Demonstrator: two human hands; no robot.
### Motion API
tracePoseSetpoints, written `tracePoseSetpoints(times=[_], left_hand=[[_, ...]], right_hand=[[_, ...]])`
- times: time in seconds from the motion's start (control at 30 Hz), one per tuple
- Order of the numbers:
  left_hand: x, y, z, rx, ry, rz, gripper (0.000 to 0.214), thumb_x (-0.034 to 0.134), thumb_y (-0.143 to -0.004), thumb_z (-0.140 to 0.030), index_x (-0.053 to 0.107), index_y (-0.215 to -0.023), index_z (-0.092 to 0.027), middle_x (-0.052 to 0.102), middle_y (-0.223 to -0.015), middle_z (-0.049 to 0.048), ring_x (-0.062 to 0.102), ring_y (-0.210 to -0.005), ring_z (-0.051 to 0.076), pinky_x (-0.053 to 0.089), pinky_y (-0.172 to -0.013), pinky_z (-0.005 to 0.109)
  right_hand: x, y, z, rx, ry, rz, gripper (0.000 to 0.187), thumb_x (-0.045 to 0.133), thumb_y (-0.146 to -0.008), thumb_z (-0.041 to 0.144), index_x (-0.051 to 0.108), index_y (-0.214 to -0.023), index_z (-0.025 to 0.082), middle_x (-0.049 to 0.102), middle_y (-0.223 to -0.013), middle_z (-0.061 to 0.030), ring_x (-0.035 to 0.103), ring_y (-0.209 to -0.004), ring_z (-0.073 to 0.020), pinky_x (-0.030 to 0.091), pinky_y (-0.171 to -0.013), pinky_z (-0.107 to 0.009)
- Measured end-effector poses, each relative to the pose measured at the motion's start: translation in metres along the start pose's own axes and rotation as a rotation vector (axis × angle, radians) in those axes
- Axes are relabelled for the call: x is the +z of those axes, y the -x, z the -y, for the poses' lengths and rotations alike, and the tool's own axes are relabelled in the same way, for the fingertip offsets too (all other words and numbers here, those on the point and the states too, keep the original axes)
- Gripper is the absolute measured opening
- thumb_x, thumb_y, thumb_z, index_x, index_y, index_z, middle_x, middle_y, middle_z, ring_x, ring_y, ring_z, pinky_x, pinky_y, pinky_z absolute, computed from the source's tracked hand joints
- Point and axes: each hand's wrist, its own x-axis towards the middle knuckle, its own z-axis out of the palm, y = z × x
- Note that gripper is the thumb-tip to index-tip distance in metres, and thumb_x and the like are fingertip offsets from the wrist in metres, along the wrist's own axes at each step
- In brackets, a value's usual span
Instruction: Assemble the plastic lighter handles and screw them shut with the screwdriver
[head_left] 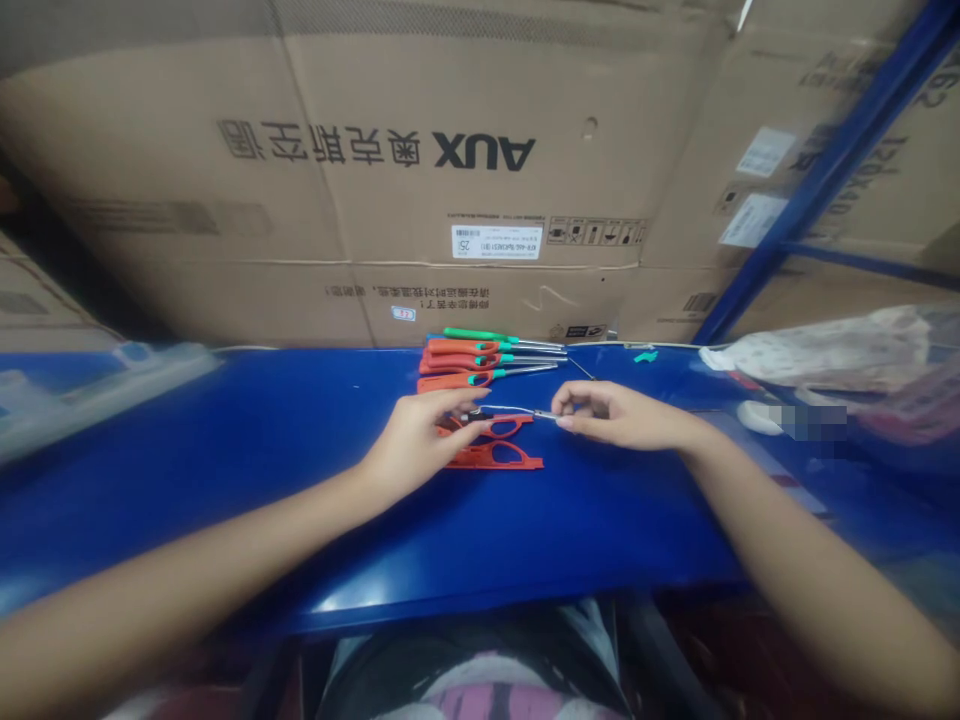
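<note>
My left hand is closed, thumb and fingers pinching a small black lighter part above an orange lighter shell half. From that part a thin whitish wire runs across to a short metal nozzle piece, which my right hand pinches between thumb and fingertips. A second orange shell half lies nearer me, partly behind my left hand. Just beyond both hands are several long-nosed lighters in a row, orange ones and a green one, with metal tubes pointing right.
A blue table bears everything. Large cardboard boxes stand along its back edge, beside a blue metal post. Plastic bags and a white rounded object lie at right; a translucent plastic item is at left. A small green scrap lies at the back.
</note>
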Motion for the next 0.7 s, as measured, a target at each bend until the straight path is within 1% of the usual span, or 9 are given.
tracePoseSetpoints(times=[0.07, 0.13, 0.2, 0.27, 0.37, 0.43, 0.5, 0.6, 0.7], left_hand=[[0.0, -0.001, -0.003, 0.029, -0.012, 0.022, 0.026, 0.072, -0.089, -0.031, 0.076, -0.111, -0.018, 0.079, -0.096, 0.0047, 0.072, -0.073, 0.015, 0.062, -0.071, 0.026], [0.001, -0.003, -0.006, 0.061, -0.035, 0.057, 0.02, 0.069, -0.092, -0.031, 0.077, -0.104, -0.018, 0.078, -0.096, 0.005, 0.071, -0.075, 0.015, 0.06, -0.071, 0.025], [0.001, -0.002, -0.007, 0.098, -0.071, 0.116, 0.019, 0.066, -0.094, -0.031, 0.078, -0.1, -0.018, 0.077, -0.093, 0.0053, 0.07, -0.078, 0.016, 0.058, -0.073, 0.026], [0.001, -0.001, -0.006, 0.112, -0.112, 0.185, 0.021, 0.062, -0.097, -0.031, 0.079, -0.1, -0.019, 0.074, -0.091, 0.0059, 0.069, -0.08, 0.017, 0.056, -0.073, 0.027], [0.001, 0.003, -0.001, 0.097, -0.165, 0.269, 0.025, 0.057, -0.099, -0.03, 0.078, -0.105, -0.02, 0.07, -0.09, 0.0061, 0.067, -0.078, 0.017, 0.055, -0.071, 0.027], [0.001, 0.005, 0.003, 0.099, -0.175, 0.307, 0.025, 0.056, -0.099, -0.028, 0.077, -0.109, -0.021, 0.07, -0.092, 0.0061, 0.068, -0.079, 0.017, 0.055, -0.072, 0.027], [0.001, 0.006, 0.007, 0.1, -0.164, 0.319, 0.023, 0.058, -0.097, -0.025, 0.076, -0.111, -0.02, 0.073, -0.095, 0.006, 0.069, -0.082, 0.017, 0.055, -0.073, 0.028], [0.001, 0.007, 0.012, 0.078, -0.118, 0.306, 0.021, 0.061, -0.095, -0.022, 0.074, -0.111, -0.019, 0.076, -0.1, 0.0055, 0.071, -0.086, 0.018, 0.056, -0.077, 0.028], [0.001, 0.009, 0.017, 0.094, -0.103, 0.288, 0.021, 0.059, -0.096, -0.02, 0.074, -0.111, -0.019, 0.076, -0.103, 0.0061, 0.071, -0.089, 0.018, 0.057, -0.079, 0.029]], right_hand=[[-0.002, 0.002, 0.0, 0.011, -0.016, 0.024, 0.034, 0.064, -0.09, 0.049, 0.062, -0.102, 0.018, 0.063, -0.091, -0.0018, 0.055, -0.075, -0.0111, 0.046, -0.068, -0.024], [-0.003, 0.005, 0.0, 0.048, -0.071, 0.054, 0.035, 0.065, -0.089, 0.051, 0.062, -0.102, 0.018, 0.062, -0.086, -0.0007, 0.054, -0.068, -0.0099, 0.046, -0.063, -0.024], [-0.002, 0.007, 0.0, 0.095, -0.114, 0.116, 0.036, 0.064, -0.09, 0.052, 0.063, -0.1, 0.018, 0.06, -0.077, 0.0013, 0.051, -0.059, -0.0089, 0.044, -0.056, -0.023], [0.0, 0.008, 0.001, 0.114, -0.12, 0.181, 0.035, 0.061, -0.091, 0.052, 0.064, -0.097, 0.017, 0.059, -0.074, 0.0015, 0.052, -0.058, -0.0095, 0.044, -0.055, -0.023], [0.007, 0.006, 0.002, 0.07, -0.059, 0.229, 0.033, 0.056, -0.095, 0.048, 0.066, -0.093, 0.017, 0.062, -0.077, -0.0009, 0.054, -0.064, -0.0107, 0.045, -0.06, -0.024], [0.012, 0.004, 0.002, 0.023, -0.025, 0.221, 0.029, 0.056, -0.096, 0.044, 0.066, -0.097, 0.016, 0.066, -0.082, -0.0027, 0.056, -0.07, -0.0115, 0.046, -0.065, -0.024], [0.016, 0.001, 0.001, -0.012, -0.011, 0.206, 0.026, 0.057, -0.095, 0.04, 0.065, -0.101, 0.016, 0.069, -0.088, -0.004, 0.059, -0.076, -0.0127, 0.047, -0.069, -0.025], [0.02, -0.001, -0.001, -0.033, 0.014, 0.186, 0.021, 0.059, -0.094, 0.035, 0.064, -0.101, 0.016, 0.073, -0.093, -0.0049, 0.063, -0.08, -0.0139, 0.048, -0.072, -0.026], [0.02, -0.001, -0.002, -0.05, 0.084, 0.135, 0.017, 0.059, -0.094, 0.031, 0.067, -0.098, 0.017, 0.073, -0.093, -0.0052, 0.064, -0.081, -0.0148, 0.048, -0.073, -0.027]])
